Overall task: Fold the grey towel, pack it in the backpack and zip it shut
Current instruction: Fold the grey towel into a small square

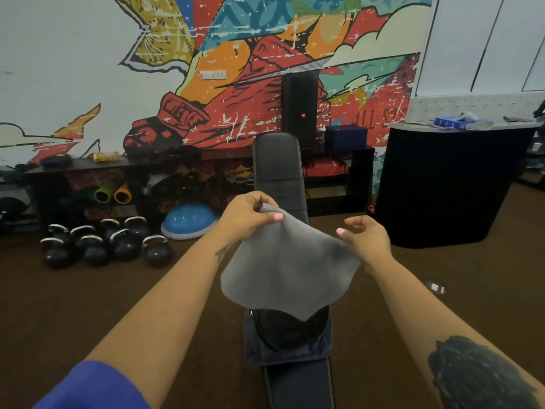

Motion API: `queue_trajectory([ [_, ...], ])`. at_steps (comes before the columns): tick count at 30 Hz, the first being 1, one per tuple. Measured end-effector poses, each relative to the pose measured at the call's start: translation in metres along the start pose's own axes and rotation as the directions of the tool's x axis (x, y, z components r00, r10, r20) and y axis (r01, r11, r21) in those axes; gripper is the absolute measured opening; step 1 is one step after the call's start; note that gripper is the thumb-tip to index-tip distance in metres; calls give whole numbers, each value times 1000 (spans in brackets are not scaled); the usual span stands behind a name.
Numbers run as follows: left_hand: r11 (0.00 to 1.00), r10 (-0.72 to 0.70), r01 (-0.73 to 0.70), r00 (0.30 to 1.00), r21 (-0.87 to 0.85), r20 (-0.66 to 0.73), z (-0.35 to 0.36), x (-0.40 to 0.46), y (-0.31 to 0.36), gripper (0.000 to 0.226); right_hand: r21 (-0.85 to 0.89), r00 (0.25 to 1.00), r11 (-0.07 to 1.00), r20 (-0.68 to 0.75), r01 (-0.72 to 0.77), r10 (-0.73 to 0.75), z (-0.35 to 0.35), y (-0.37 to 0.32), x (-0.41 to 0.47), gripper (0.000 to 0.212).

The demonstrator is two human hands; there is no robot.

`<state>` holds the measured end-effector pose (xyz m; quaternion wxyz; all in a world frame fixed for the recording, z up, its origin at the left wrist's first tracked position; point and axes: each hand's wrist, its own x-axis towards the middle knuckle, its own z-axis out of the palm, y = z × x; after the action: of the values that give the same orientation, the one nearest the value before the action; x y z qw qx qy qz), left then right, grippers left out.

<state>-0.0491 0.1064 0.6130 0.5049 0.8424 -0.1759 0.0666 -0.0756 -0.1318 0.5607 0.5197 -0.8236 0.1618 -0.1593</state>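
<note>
Towel, grey, soft square of fleecy cloth: held up in the air, spread and sagging, its lower corner hanging just over the backpack. Left hand pinches the upper far corner between thumb and fingertips; right hand pinches the right edge the same way, remaining fingers loose. No crease or doubled layer shows, so folding is judged barely begun, if at all.

Backpack, dark navy fabric with black inner lining: lies on the long black padded counter, directly below the towel. Main compartment gapes open, with a small zip pull visible at its left rim. Nothing seen inside it. Packing and zipping are both left to do.

Surroundings, outward: brown carpeted floor on either side of the counter; cluster of black kettlebells on the floor well to the left; blue half-dome balance trainer beside them; low dark shelf along the painted mural wall, holding rolled mats and oddments; tall black speaker behind the counter's far end; black curved reception stand to the right.

Obstructions: none between towel and backpack opening. The narrow counter gives little flat room for folding, so the fold will likely be made in mid-air.
</note>
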Motion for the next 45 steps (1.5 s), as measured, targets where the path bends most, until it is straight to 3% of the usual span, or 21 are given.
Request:
queue_trajectory([
  [2, 1000, -4, 4, 1000, -1, -7, 6, 4, 3, 22, 26, 982, 994, 151, 106, -109, 8, -14, -7, 38],
  [5, 1000, -6, 7, 1000, -12, 18, 12, 8, 5, 25, 131, 870, 965, 419, 226, -260, 19, -43, -20, 59],
  [7, 999, 8, -5, 998, -49, 58, 13, 9, 3, 24, 182, 798, 951, 517, 251, -310, 26, -59, -25, 57],
  [9, 997, 21, -14, 996, -79, 84, 12, 8, 1, 22, 163, 774, 940, 534, 300, -340, 32, -72, -27, 44],
  [14, 990, -23, 26, 999, -137, 28, 9, 2, -6, 23, -54, 829, 912, 441, 407, -344, 39, -84, -20, 28],
  [19, 980, -120, 141, 981, -139, 152, 12, -5, -18, 35, 9, 848, 921, 387, 390, -363, 36, -90, -14, 13],
  [25, 974, -110, 163, 948, -160, 298, 21, -7, -25, 43, 112, 885, 924, 269, 364, -381, 15, -105, -1, 4],
  [30, 988, -147, 156, 963, -22, 228, 22, -7, -40, 34, 178, 924, 926, 136, 331, -357, -9, -108, 10, 12],
  [39, 973, -215, 225, 966, -53, 145, 21, -10, -55, 12, 218, 962, 937, -46, 272, -268, -36, -102, 17, 12],
  [45, 924, -239, 251, 968, -287, 76, 20, -8, -53, 15, 258, 982, 949, -111, 179, -155, -43, -91, 17, 12],
])
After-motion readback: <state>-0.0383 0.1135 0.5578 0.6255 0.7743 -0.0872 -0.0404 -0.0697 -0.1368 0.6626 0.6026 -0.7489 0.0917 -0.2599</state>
